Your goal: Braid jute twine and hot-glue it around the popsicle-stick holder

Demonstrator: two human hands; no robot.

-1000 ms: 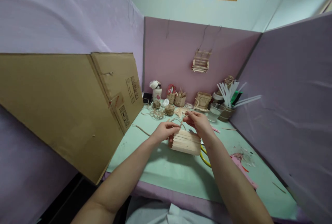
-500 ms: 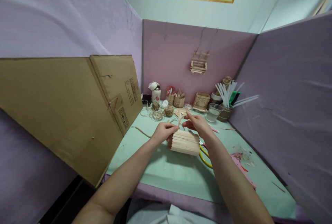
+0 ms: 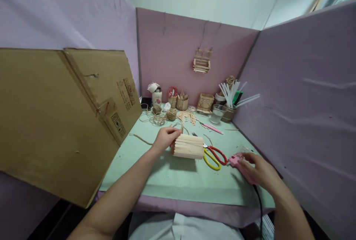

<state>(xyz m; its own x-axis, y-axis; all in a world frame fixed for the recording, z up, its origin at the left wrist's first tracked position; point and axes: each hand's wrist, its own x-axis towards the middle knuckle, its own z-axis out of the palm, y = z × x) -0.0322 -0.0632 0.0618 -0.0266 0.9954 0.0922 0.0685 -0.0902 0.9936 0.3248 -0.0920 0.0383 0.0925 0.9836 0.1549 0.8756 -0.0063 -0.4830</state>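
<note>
A small box of pale wooden craft sticks (image 3: 189, 146) is in front of me, its slatted side facing me. My left hand (image 3: 166, 137) is closed on its upper left corner, fingertips pinching near a strand of twine (image 3: 182, 127) that rises there. Over on the right, my right hand (image 3: 254, 167) is wrapped round a pink glue gun (image 3: 241, 166) with a black cord. Red-and-yellow-handled scissors (image 3: 215, 158) lie between the box and the glue gun, blades partly behind the box.
Loose craft sticks (image 3: 187, 116), twine balls (image 3: 171, 114) and a pink pen-like tool (image 3: 213, 129) lie behind the box. Stick-filled cups (image 3: 182, 103), a clear water cup (image 3: 217, 114) and white glue sticks (image 3: 229, 93) line the back. A cardboard sheet (image 3: 83, 121) leans at left.
My right hand has left the twine at the box and moved right and nearer, taking hold of the glue gun. My left hand stays on the box. The view has shifted right.
</note>
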